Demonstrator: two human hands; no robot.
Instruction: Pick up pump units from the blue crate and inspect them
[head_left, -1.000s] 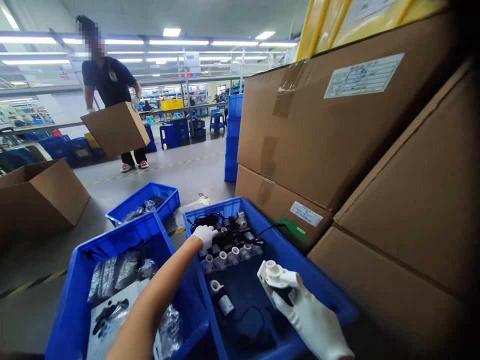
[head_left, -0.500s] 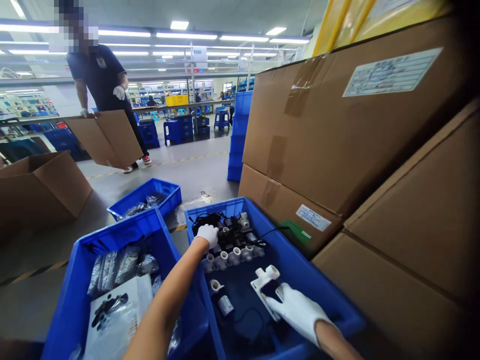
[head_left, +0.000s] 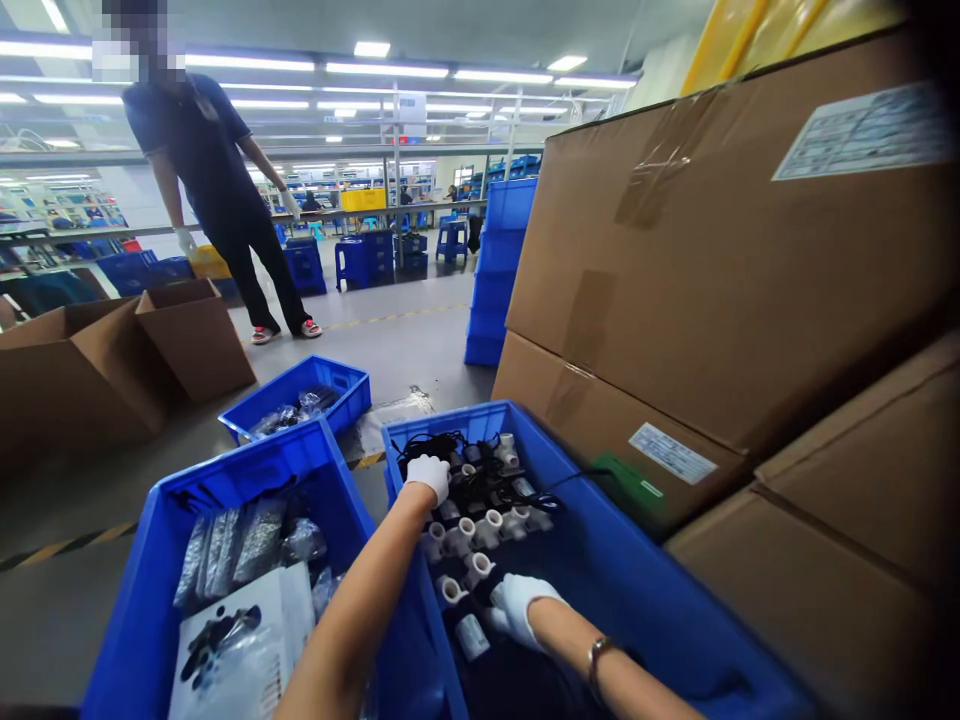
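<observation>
White-gloved left hand (head_left: pixel 430 474) curled on black cables (head_left: pixel 442 445), right hand (head_left: pixel 517 608) gripping white fittings (head_left: pixel 474 570).

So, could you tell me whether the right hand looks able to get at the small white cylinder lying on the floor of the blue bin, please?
Probably yes: the right hand is already down in the blue bin, just beside the white cylinder, with nothing between them.

The right hand (head_left: pixel 517 610), low in the frame's middle, covers whatever its gloved fingers close on, so its grip cannot be told. The print on the box labels (head_left: pixel 870 130) at upper right is too blurred to read. The lower edge cuts off both forearms and the left blue bin (head_left: pixel 150 560).
</observation>
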